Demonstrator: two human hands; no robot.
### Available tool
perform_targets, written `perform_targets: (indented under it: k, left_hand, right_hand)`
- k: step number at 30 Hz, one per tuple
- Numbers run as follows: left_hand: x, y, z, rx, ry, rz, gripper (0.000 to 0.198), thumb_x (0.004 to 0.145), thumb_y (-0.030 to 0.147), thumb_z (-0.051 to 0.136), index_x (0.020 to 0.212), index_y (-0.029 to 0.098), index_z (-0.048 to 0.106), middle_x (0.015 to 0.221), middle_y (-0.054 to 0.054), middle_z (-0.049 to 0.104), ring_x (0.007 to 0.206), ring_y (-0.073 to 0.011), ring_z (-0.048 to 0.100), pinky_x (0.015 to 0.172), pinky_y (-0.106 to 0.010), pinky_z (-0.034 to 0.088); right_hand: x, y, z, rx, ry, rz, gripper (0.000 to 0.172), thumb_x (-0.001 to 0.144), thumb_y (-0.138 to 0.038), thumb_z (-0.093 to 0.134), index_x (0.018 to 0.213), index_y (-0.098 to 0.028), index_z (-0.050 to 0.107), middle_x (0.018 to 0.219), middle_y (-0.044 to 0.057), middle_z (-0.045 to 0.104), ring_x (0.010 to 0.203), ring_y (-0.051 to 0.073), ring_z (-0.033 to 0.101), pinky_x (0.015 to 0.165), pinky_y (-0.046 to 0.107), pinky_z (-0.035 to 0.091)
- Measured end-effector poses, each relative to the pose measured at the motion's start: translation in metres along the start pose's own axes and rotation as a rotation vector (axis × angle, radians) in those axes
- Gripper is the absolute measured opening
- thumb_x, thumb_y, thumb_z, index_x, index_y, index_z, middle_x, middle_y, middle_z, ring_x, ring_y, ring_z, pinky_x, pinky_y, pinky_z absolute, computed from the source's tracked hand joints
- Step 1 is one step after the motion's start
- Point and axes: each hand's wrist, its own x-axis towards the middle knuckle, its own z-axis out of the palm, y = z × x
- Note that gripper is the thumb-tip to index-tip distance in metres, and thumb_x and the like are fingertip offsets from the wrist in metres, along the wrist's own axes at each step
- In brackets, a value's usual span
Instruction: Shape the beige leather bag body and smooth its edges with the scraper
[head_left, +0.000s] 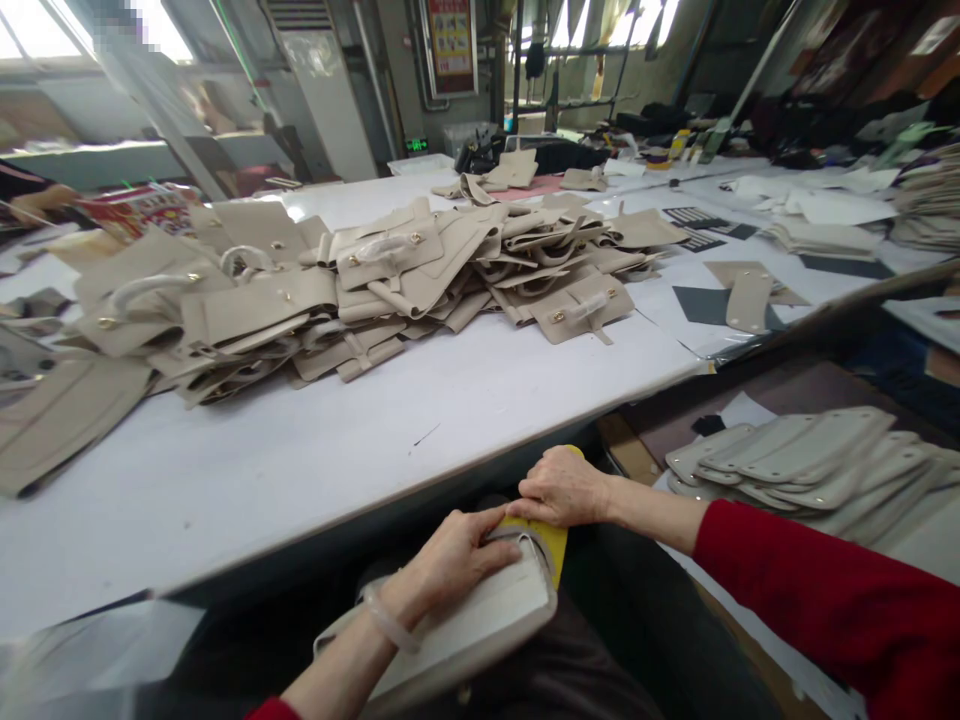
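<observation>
My left hand [450,562] lies on a beige leather bag piece [480,625] resting on my lap, fingers curled over its top edge. My right hand [561,488] is closed over the end of a yellow tool [553,545] that sticks out from under the piece, just below the table's front edge. A pale band circles my left wrist. My right arm wears a red sleeve [832,610].
A white table [360,440] carries a big heap of beige leather bag parts [360,290]. A stack of rounded beige pieces [810,465] sits at the right on a lower surface. Dark cut pieces [701,305] and paper stacks lie further right.
</observation>
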Motion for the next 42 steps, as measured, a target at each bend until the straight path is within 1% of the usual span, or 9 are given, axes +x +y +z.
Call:
perform_targets:
  k: [5, 9, 13, 20, 24, 31, 35, 39, 42]
  left_hand:
    - [0.0, -0.005, 0.001, 0.094, 0.005, -0.006, 0.033, 0.092, 0.045, 0.055, 0.117, 0.028, 0.07, 0.071, 0.004, 0.06, 0.06, -0.0114, 0.043, 0.055, -0.024, 0.029]
    - [0.0, -0.007, 0.002, 0.143, 0.012, 0.012, 0.036, 0.095, 0.047, 0.05, 0.122, 0.031, 0.067, 0.073, 0.003, 0.064, 0.059, -0.0121, 0.045, 0.056, -0.025, 0.029]
    - [-0.001, -0.005, 0.003, 0.172, 0.011, 0.011, 0.036, 0.096, 0.047, 0.048, 0.115, 0.026, 0.07, 0.076, 0.001, 0.067, 0.06, -0.0125, 0.048, 0.057, -0.025, 0.031]
    - [-0.001, -0.004, 0.006, 0.23, 0.031, 0.047, 0.03, 0.097, 0.044, 0.048, 0.108, 0.026, 0.069, 0.07, 0.003, 0.064, 0.055, -0.0108, 0.047, 0.053, -0.024, 0.028]
    - [-0.001, -0.007, 0.009, 0.273, 0.046, 0.057, 0.029, 0.098, 0.045, 0.047, 0.1, 0.024, 0.068, 0.07, 0.002, 0.064, 0.055, -0.011, 0.048, 0.054, -0.024, 0.029]
    - [0.002, -0.017, 0.013, 0.339, 0.047, 0.098, 0.033, 0.099, 0.049, 0.045, 0.108, 0.027, 0.068, 0.081, -0.001, 0.07, 0.065, -0.0148, 0.059, 0.061, -0.025, 0.035]
    - [0.003, -0.017, 0.013, 0.329, 0.026, 0.114, 0.036, 0.099, 0.048, 0.043, 0.115, 0.027, 0.068, 0.087, -0.003, 0.072, 0.07, -0.016, 0.062, 0.065, -0.025, 0.038]
    - [-0.001, -0.011, 0.009, 0.247, -0.012, 0.128, 0.037, 0.099, 0.049, 0.044, 0.118, 0.028, 0.069, 0.09, -0.001, 0.073, 0.07, -0.0155, 0.059, 0.066, -0.025, 0.038]
    - [0.001, -0.011, 0.006, 0.127, -0.075, 0.082, 0.044, 0.097, 0.053, 0.042, 0.11, 0.023, 0.073, 0.09, -0.001, 0.072, 0.073, -0.0162, 0.057, 0.067, -0.025, 0.039]
  right_hand:
    - [0.002, -0.001, 0.0, -0.027, -0.009, -0.041, 0.055, 0.103, -0.051, 0.043, 0.069, -0.016, 0.067, 0.071, 0.01, 0.072, 0.065, 0.02, 0.065, 0.056, 0.03, 0.021]
    - [0.002, -0.003, -0.001, -0.046, -0.018, -0.043, 0.054, 0.104, -0.05, 0.042, 0.071, -0.016, 0.067, 0.072, 0.009, 0.072, 0.067, 0.021, 0.067, 0.056, 0.029, 0.024]
    - [0.0, -0.006, -0.002, -0.072, -0.038, -0.028, 0.055, 0.104, -0.051, 0.04, 0.073, -0.016, 0.068, 0.073, 0.009, 0.073, 0.067, 0.022, 0.068, 0.055, 0.028, 0.027]
    - [-0.004, -0.012, -0.001, -0.098, -0.082, 0.022, 0.056, 0.106, -0.049, 0.033, 0.076, -0.018, 0.069, 0.076, 0.008, 0.073, 0.071, 0.025, 0.07, 0.056, 0.028, 0.031]
    - [-0.008, -0.015, 0.002, -0.096, -0.099, 0.072, 0.057, 0.106, -0.05, 0.031, 0.078, -0.02, 0.071, 0.077, 0.007, 0.074, 0.072, 0.025, 0.071, 0.057, 0.028, 0.033]
    - [-0.017, -0.027, 0.01, -0.062, -0.117, 0.18, 0.058, 0.106, -0.05, 0.028, 0.08, -0.021, 0.072, 0.077, 0.007, 0.074, 0.071, 0.025, 0.071, 0.058, 0.029, 0.037]
    - [-0.022, -0.043, 0.014, -0.057, -0.11, 0.284, 0.059, 0.107, -0.047, 0.026, 0.082, -0.021, 0.072, 0.077, 0.008, 0.074, 0.072, 0.027, 0.071, 0.059, 0.031, 0.04]
    - [-0.029, -0.065, 0.016, -0.047, -0.093, 0.4, 0.056, 0.107, -0.045, 0.027, 0.084, -0.02, 0.072, 0.076, 0.009, 0.073, 0.07, 0.028, 0.071, 0.059, 0.032, 0.043]
    - [-0.032, -0.081, 0.017, -0.022, -0.063, 0.482, 0.054, 0.106, -0.041, 0.028, 0.084, -0.018, 0.072, 0.077, 0.012, 0.073, 0.071, 0.03, 0.07, 0.06, 0.033, 0.043]
